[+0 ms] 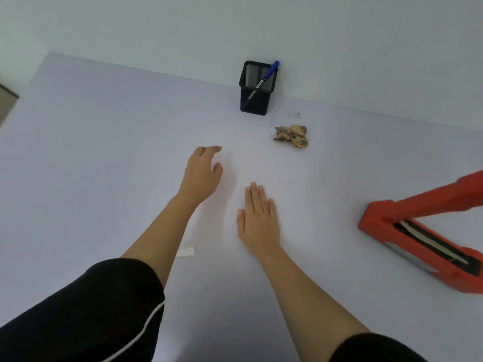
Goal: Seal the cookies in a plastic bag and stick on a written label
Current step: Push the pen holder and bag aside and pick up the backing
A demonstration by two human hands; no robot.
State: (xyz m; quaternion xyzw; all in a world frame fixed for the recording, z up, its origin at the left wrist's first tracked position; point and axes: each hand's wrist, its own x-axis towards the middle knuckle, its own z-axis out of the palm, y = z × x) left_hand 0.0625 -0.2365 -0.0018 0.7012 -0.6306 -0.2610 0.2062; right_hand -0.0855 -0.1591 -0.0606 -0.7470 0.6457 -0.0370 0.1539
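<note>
From the head view, a smooth, matte pale-lilac table point(104, 178) runs back to a plain white wall. The left hand point(202, 173) reaches forward with its fingers loosely curled and slightly parted, the fingertips at something pale and blurred that cannot be made out; whether it grips anything cannot be told. The right hand point(258, 218) lies flat, palm down, fingers straight and pressed together, empty. Both forearms are bare below dark sleeves, the left one edged with a thin white stripe. The cookies point(292, 136), a lumpy, crumbly brown-and-tan heap, lie well beyond the right hand, near a square black mesh pen holder point(254, 96) that stands against the wall. A blue pen point(264, 81) leans tilted inside it. A small white label point(185, 252) with soft corners lies flat beside the left forearm. At the right edge sits a glossy red heat sealer point(418, 231), its long arm raised open over a dark strip.
</note>
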